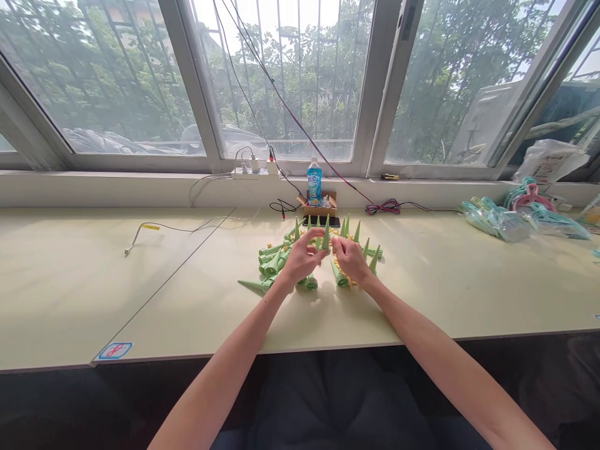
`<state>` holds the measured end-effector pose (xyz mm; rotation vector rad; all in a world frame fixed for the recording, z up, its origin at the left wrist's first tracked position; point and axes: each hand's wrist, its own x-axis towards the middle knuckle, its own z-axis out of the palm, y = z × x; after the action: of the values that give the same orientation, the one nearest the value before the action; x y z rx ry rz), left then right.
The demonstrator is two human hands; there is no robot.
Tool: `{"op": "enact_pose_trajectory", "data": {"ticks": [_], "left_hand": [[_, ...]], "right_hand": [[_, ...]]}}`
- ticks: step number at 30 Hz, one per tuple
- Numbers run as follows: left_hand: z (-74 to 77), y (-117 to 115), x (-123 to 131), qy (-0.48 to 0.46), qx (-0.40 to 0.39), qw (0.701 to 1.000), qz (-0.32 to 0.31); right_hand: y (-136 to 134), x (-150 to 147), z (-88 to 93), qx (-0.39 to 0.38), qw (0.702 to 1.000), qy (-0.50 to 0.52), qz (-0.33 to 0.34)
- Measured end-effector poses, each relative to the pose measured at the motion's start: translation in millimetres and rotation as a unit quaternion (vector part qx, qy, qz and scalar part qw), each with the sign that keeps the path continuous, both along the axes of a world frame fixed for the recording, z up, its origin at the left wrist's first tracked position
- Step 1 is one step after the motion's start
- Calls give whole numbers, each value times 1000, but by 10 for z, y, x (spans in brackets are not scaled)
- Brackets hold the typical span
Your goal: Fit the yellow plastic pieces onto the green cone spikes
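Observation:
My left hand (304,255) is closed on a green plastic cone-shaped spike (327,234), which it holds upright with the tip pointing up. Beside it my right hand (349,257) is closed in a pinch close to the spike's lower part; what its fingers hold is too small to make out. Around both hands lie several more green spikes, such as a loose one (253,285) at the left and one with its open end (342,279) towards me. Other spikes (357,232) stand upright behind. Small yellow parts (355,282) lie among them, partly hidden by my right hand.
A blue-labelled bottle (314,182) and a small cardboard box (328,203) stand behind the spikes, with a dark phone (334,222) before them. Cables (387,207) run across the table (450,281). Plastic-wrapped items (497,219) lie at the right. A power strip (255,170) sits by the window.

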<state>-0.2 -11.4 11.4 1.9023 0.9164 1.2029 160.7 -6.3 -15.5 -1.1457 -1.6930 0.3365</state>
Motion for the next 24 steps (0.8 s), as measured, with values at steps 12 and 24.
{"op": "enact_pose_trajectory", "data": {"ticks": [12, 24], "left_hand": [[-44, -1, 32, 19, 54, 998, 13], [18, -57, 50, 0, 19, 1000, -17]], "right_hand": [[31, -15, -33, 8, 1000, 0, -22], [26, 1, -16, 11, 999, 23, -42]]}}
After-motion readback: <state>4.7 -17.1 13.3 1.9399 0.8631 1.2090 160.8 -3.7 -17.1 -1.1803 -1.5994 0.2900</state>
